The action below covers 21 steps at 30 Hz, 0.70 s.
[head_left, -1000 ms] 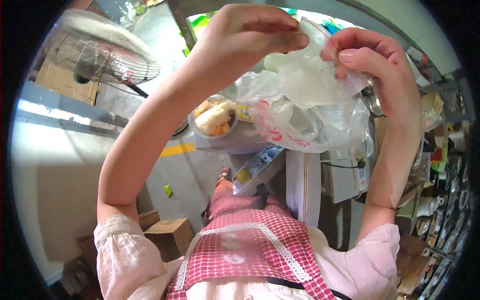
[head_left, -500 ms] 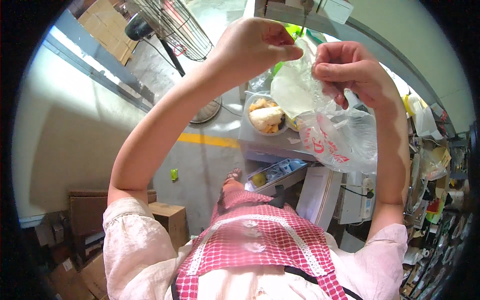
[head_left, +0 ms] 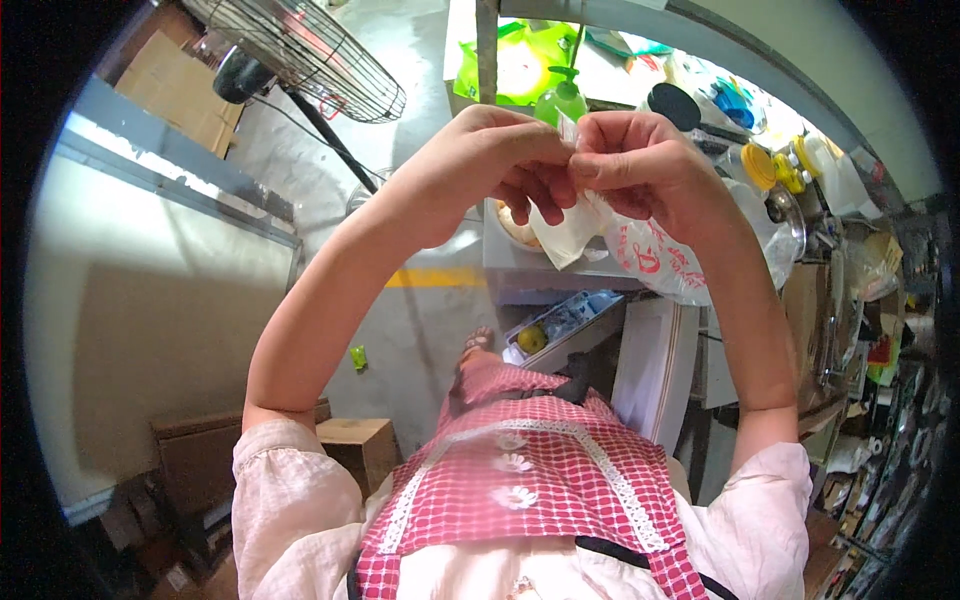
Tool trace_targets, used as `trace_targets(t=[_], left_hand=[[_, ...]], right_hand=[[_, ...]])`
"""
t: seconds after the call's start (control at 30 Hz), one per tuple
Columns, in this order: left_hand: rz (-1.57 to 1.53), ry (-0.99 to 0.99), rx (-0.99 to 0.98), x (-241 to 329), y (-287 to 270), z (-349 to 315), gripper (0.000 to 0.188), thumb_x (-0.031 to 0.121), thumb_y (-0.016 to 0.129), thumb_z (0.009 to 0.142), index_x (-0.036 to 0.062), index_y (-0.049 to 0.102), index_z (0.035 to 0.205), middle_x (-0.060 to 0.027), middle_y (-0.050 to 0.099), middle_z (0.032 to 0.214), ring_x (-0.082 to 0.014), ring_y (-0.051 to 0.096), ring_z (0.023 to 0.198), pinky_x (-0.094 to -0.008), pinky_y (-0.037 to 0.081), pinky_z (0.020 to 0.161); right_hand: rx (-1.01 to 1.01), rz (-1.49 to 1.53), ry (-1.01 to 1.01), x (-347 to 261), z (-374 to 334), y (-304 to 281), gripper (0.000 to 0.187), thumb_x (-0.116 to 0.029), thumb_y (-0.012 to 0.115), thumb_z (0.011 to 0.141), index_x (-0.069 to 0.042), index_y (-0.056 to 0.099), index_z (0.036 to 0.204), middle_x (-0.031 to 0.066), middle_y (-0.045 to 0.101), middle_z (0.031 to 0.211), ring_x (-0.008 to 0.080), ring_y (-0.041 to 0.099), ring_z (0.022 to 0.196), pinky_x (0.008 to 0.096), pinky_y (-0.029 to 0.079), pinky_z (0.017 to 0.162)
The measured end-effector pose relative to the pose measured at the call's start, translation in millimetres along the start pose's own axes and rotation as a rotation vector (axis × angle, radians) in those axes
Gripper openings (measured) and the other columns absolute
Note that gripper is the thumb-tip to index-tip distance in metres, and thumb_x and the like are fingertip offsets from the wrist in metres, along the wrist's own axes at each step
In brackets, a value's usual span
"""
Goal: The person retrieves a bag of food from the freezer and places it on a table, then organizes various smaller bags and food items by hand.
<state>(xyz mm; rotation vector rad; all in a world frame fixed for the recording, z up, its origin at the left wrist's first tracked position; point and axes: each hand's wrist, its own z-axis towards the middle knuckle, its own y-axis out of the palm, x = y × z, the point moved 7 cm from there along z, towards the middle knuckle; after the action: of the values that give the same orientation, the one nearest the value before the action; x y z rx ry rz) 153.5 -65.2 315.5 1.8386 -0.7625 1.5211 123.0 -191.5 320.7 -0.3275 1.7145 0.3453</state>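
Note:
My left hand and my right hand meet above the edge of a grey table, their fingertips pinched together. Between them they grip a thin, whitish, translucent plastic piece, which hangs below the fingers; whether it is a bag or a glove I cannot make out. Beneath my left hand, a round bowl of food is mostly hidden. A clear plastic bag with red print lies below my right hand and wrist, partly covered by them.
Behind my hands stand a green pump bottle, a bright green packet and yellow-lidded jars. A standing fan is at the far left. Under the table, an open drawer holds a round yellow-green fruit. A cardboard box sits lower left.
My hands have come down and closer together, so the fingertips now meet. The plastic piece has dropped with them and shows less spread. More of the table's back comes into sight.

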Motion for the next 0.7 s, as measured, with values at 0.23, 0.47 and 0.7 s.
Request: trace_targets(t=[0.23,0.47,0.7], left_hand=[[0.072,0.256,0.084,21,0,13,0.024,0.019,0.061,0.086,-0.0013,0.068,0.074,-0.0077,0.066,0.068,-0.0122,0.062,0.060,-0.0253,0.048,0.057],[0.308,0.258,0.100,23,-10,22,0.023,0.012,0.058,0.083,-0.0048,0.062,0.068,-0.0069,0.060,0.062,-0.0120,0.057,0.058,-0.0264,0.047,0.058],[0.098,0.243,-0.069,23,10,36,0.022,0.011,0.059,0.083,-0.0036,0.065,0.068,-0.0059,0.064,0.064,-0.0102,0.059,0.060,-0.0249,0.047,0.059]], right_hand=[[0.370,0.163,-0.165,0,-9,-16,0.018,-0.018,0.062,0.084,-0.006,0.063,0.070,-0.0046,0.050,0.057,0.0024,0.039,0.047,0.0193,0.024,0.043],[0.809,-0.306,-0.381,-5,-36,-34,0.017,-0.018,0.064,0.080,-0.007,0.062,0.067,-0.0059,0.051,0.060,0.0015,0.041,0.054,0.0203,0.029,0.050],[0.762,0.269,-0.185,96,-39,-36,0.046,-0.047,0.047,0.099,-0.006,0.067,0.092,0.0022,0.063,0.077,0.0095,0.057,0.067,0.0254,0.042,0.060]])
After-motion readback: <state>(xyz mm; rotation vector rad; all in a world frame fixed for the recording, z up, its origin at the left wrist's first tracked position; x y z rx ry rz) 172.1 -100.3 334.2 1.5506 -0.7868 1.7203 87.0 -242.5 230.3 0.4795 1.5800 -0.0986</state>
